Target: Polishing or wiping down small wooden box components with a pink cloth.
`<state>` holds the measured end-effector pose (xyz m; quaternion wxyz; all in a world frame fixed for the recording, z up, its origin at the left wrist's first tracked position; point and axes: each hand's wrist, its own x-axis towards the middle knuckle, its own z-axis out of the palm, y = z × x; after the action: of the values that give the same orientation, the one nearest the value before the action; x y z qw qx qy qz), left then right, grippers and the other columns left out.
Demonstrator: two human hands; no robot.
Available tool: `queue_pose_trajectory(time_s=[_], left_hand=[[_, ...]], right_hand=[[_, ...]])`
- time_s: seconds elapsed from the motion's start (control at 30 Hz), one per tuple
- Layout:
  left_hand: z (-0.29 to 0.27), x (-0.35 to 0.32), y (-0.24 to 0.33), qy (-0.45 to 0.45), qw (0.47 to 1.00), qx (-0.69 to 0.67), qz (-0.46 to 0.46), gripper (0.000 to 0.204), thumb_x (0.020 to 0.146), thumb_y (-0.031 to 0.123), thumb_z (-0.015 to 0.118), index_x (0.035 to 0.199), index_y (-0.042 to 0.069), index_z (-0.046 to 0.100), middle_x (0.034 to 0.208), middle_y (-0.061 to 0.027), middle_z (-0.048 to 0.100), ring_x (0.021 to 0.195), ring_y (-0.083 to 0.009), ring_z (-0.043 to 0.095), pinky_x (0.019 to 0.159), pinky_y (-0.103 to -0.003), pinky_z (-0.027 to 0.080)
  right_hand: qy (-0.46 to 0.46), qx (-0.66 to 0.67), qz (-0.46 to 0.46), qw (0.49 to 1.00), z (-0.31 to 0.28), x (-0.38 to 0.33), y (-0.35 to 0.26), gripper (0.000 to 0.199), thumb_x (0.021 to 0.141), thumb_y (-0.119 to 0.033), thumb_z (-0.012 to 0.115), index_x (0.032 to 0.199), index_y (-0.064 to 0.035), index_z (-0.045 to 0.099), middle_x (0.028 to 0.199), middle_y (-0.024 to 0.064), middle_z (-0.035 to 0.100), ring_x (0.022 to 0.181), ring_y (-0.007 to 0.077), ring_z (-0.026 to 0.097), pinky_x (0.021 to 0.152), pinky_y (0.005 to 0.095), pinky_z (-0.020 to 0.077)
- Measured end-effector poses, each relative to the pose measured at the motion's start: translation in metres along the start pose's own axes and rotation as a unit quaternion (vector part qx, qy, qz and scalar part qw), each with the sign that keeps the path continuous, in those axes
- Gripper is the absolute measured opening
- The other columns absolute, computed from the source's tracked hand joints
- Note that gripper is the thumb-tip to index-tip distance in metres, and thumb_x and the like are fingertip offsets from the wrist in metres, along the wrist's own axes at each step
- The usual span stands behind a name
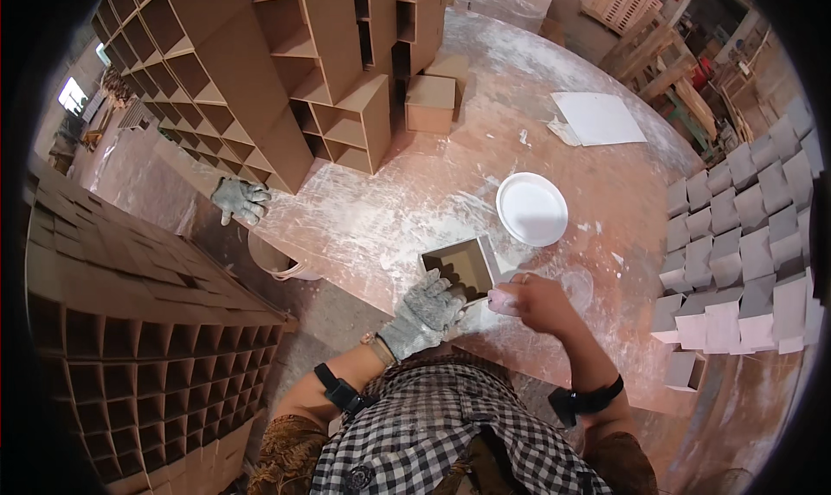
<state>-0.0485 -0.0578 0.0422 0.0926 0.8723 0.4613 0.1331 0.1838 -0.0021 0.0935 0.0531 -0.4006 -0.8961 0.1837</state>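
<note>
No readable text, labels, brands, numbers or signs on anything in view.
</note>
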Motion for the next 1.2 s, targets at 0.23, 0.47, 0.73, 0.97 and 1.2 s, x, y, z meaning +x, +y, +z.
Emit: queue_pose_trajectory(time_s=[0.23,0.47,0.73,0.97,1.2], left_hand=[[0.017,0.000,-0.003,0.013,0.999,0.031,0.011,0.033,0.089,0.032,0.048,0.106,0.009,0.065,0.105,-0.0106,0.065,0.111,-0.0279,0.054,0.111,-0.045,0.023],[0.007,0.000,-0.003,0.051,0.999,0.005,0.017,0.030,0.086,0.032,0.053,0.101,0.008,0.064,0.100,-0.0112,0.065,0.106,-0.0283,0.056,0.106,-0.044,0.030],[0.003,0.002,-0.010,0.031,0.997,-0.027,0.060,0.038,0.082,0.033,0.056,0.106,0.004,0.062,0.104,-0.0153,0.062,0.111,-0.0337,0.053,0.106,-0.047,0.030],[-0.020,0.017,-0.043,-0.060,0.960,0.125,0.244,0.041,0.067,0.027,0.065,0.101,0.005,0.060,0.103,-0.0121,0.060,0.114,-0.0310,0.051,0.102,-0.042,0.035],[-0.024,0.031,-0.062,-0.089,0.971,-0.027,0.219,0.030,0.068,0.023,0.065,0.095,0.011,0.063,0.092,-0.0101,0.063,0.095,-0.0275,0.060,0.086,-0.038,0.047]], right_hand=[[0.183,0.014,-0.031,0.983,0.003,0.085,0.020,0.023,0.079,-0.017,0.060,0.102,-0.0135,0.066,0.087,0.0112,0.061,0.082,0.0309,0.059,0.068,0.0411,0.0479],[0.160,-0.002,-0.028,0.987,0.019,0.032,0.012,0.035,0.076,-0.011,0.061,0.111,-0.0120,0.061,0.089,0.0121,0.061,0.082,0.0315,0.059,0.068,0.0395,0.0481],[0.136,0.142,0.134,0.971,0.033,-0.093,-0.003,0.031,0.077,-0.006,0.061,0.108,-0.0081,0.063,0.088,0.0131,0.063,0.079,0.0300,0.061,0.068,0.0365,0.0497],[0.297,0.405,0.257,0.825,0.078,-0.141,-0.007,0.031,0.083,-0.001,0.053,0.113,0.0010,0.061,0.102,0.0089,0.064,0.091,0.0155,0.059,0.083,0.0264,0.0439],[0.371,0.559,0.338,0.659,0.096,-0.135,-0.013,0.031,0.086,-0.002,0.053,0.116,0.0042,0.058,0.108,0.0079,0.062,0.098,0.0147,0.057,0.088,0.0264,0.0429]])
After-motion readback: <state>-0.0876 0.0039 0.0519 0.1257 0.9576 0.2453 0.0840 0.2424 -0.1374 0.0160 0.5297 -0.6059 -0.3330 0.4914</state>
